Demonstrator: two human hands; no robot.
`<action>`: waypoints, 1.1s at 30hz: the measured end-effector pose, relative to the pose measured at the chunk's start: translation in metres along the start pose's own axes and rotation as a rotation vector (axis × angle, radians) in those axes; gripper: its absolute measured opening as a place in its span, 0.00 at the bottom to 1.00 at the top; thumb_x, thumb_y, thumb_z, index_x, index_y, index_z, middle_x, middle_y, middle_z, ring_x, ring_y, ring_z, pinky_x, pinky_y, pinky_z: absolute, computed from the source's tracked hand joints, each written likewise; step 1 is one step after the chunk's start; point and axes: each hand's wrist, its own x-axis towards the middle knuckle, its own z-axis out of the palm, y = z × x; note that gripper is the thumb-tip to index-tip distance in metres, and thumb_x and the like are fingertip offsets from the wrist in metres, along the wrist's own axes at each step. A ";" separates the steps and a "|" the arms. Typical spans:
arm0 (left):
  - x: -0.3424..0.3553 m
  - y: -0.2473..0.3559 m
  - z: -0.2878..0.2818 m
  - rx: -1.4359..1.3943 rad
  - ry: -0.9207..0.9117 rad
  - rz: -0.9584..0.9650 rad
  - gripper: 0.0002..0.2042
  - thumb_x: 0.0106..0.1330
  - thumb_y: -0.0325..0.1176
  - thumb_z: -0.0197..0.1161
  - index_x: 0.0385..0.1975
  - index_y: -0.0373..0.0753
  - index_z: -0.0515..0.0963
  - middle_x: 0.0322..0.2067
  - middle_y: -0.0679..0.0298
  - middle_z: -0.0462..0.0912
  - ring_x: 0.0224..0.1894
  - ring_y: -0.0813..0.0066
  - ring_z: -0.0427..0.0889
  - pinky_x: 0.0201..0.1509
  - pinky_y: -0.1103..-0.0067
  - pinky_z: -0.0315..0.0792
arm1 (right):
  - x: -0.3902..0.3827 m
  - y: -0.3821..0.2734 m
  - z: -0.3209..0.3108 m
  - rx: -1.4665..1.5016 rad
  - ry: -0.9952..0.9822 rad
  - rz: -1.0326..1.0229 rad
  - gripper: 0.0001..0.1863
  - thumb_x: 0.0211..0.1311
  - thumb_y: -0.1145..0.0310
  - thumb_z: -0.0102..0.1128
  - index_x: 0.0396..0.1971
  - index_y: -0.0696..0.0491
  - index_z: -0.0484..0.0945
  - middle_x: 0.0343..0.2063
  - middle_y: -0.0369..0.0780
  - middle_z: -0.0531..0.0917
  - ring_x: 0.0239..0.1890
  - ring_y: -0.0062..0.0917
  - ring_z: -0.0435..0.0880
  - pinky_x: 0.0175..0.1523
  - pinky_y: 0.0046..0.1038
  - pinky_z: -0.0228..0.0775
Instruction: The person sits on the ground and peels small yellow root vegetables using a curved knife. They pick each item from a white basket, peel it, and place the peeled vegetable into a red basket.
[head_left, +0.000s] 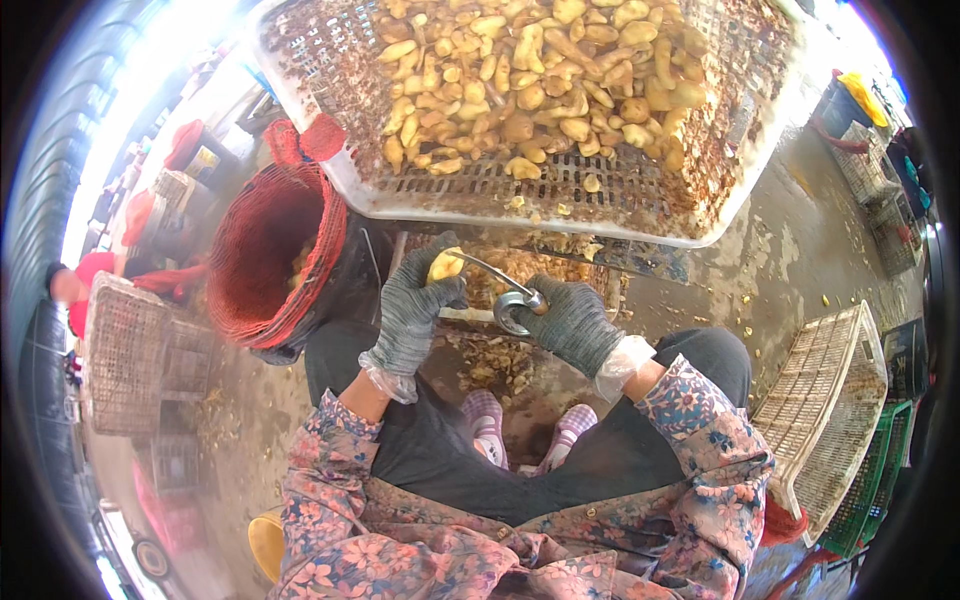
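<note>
My left hand (pixel 422 305), in a grey knit glove, is closed around a yellow knobby piece of ginger (pixel 446 264). Gripped in my gloved right hand (pixel 575 325) is a peeling knife (pixel 490 268); its thin, slightly curved metal blade reaches left to the ginger. A rounded metal part (pixel 508 313) shows beside my right fingers. Beyond both hands, a big white plastic crate (pixel 640 225) holds a heap of ginger (pixel 530 90), with brown scraps along its mesh sides. Below my hands lie peelings (pixel 500 365) on the ground between my feet.
To the left stands a dark bucket lined with a red mesh bag (pixel 270 255), with some yellow pieces inside. Pale crates (pixel 125 350) are stacked further left. At the right, tilted pale crates (pixel 825 410) lean near a green crate (pixel 870 490). A person in red is at the far left.
</note>
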 end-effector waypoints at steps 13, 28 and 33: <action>0.003 -0.004 -0.010 0.151 0.040 0.024 0.24 0.55 0.18 0.63 0.55 0.35 0.70 0.45 0.64 0.77 0.38 0.81 0.76 0.40 0.84 0.76 | 0.001 0.017 0.016 0.089 -0.078 -0.206 0.18 0.54 0.55 0.62 0.39 0.52 0.78 0.23 0.45 0.83 0.28 0.37 0.84 0.36 0.35 0.74; 0.005 -0.020 -0.014 0.504 0.170 0.155 0.22 0.55 0.23 0.67 0.51 0.35 0.72 0.40 0.65 0.77 0.35 0.84 0.76 0.34 0.86 0.75 | 0.028 0.016 0.017 -0.153 0.298 0.204 0.14 0.57 0.58 0.58 0.35 0.54 0.77 0.22 0.49 0.81 0.28 0.42 0.82 0.33 0.38 0.73; 0.000 -0.009 -0.013 0.271 0.099 0.086 0.23 0.56 0.22 0.65 0.54 0.35 0.71 0.43 0.64 0.77 0.35 0.82 0.77 0.33 0.85 0.77 | 0.010 0.020 0.024 -0.108 0.339 -0.172 0.16 0.55 0.57 0.61 0.35 0.54 0.77 0.22 0.49 0.81 0.27 0.41 0.83 0.33 0.38 0.73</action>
